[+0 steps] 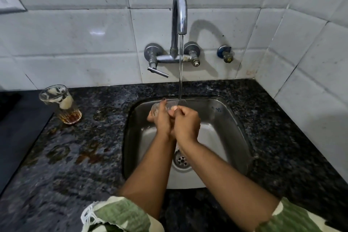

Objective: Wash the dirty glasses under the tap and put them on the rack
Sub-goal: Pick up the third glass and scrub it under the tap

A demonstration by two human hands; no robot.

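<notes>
Over the steel sink I hold a clear glass on its side under the running stream from the tap. My left hand wraps around the glass body. My right hand is pressed against it near the rim, fingers curled, partly hiding the glass. A second glass, dirty with white residue and brown liquid at the bottom, stands upright on the dark granite counter to the left of the sink.
The counter left of the sink is wet, with brown stains. A dark flat surface lies at the far left. White tiled walls close off the back and the right corner. A small valve sticks out of the wall right of the tap. No rack is in view.
</notes>
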